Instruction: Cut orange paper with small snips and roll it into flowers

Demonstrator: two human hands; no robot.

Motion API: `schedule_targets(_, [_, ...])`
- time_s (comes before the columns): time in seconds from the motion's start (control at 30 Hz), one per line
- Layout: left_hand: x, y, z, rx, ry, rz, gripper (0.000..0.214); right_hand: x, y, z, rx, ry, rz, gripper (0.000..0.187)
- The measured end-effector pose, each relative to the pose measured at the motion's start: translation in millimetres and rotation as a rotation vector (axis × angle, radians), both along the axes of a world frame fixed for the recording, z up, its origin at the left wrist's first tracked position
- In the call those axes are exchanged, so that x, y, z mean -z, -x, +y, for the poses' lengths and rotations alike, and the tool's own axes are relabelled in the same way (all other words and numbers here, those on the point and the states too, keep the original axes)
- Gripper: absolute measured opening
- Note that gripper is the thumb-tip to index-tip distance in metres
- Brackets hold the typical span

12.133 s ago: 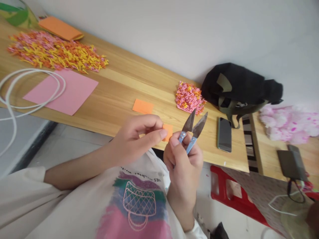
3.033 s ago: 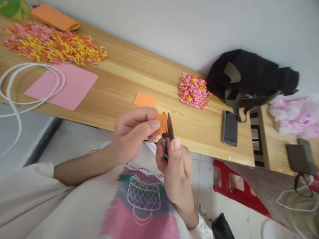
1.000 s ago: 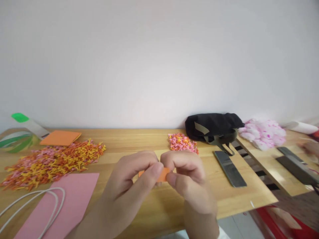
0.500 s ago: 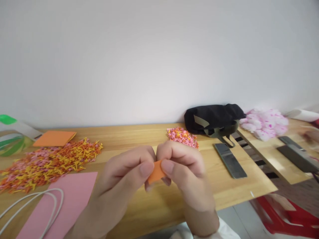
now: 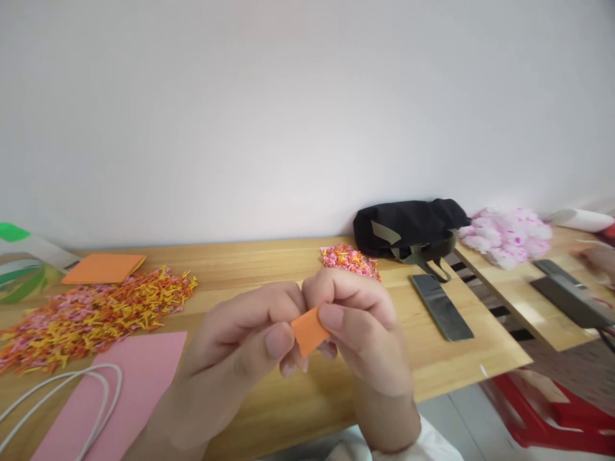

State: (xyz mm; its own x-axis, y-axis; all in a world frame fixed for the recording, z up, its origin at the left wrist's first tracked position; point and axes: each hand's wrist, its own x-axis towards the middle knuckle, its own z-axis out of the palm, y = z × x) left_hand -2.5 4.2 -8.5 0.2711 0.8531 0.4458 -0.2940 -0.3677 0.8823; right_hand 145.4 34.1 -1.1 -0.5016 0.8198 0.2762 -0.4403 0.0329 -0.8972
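Observation:
A small orange piece of paper is held in front of me, above the wooden table. My left hand pinches its left edge between thumb and curled fingers. On the other side, my right hand grips the paper's right part, thumb on top. The knuckles of both hands nearly touch behind it. Some fingertips show beneath the paper; the rest of its underside is hidden.
At left are a heap of orange, yellow and pink paper bits, an orange paper stack, pink paper and a white cable. Rightward lie a smaller heap, black bag, phone and red stool.
More of the orange paper shows between my thumbs, and it is tilted differently. My left thumb has shifted slightly left and down, and the thumbs are farther apart.

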Motion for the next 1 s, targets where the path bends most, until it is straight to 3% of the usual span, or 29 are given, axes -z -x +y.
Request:
schedule_targets(0.23, [-0.1, -2.2, 1.4, -0.008, -0.017, -0.006, 0.031, -0.1, -1.2, -1.2, -0.007, -0.009, 0.014, 0.020])
schedule_targets(0.47, [0.6, -1.8, 2.9, 0.053, 0.068, -0.035, 0.030, 2.5, -1.7, 2.2, -0.061, -0.059, 0.057, 0.022])
schedule_targets(1.0, [1.0, -2.5, 3.1, 0.033, 0.070, -0.005, 0.032, -1.5, -3.2, 2.6, 0.037, -0.135, -0.049, 0.021])
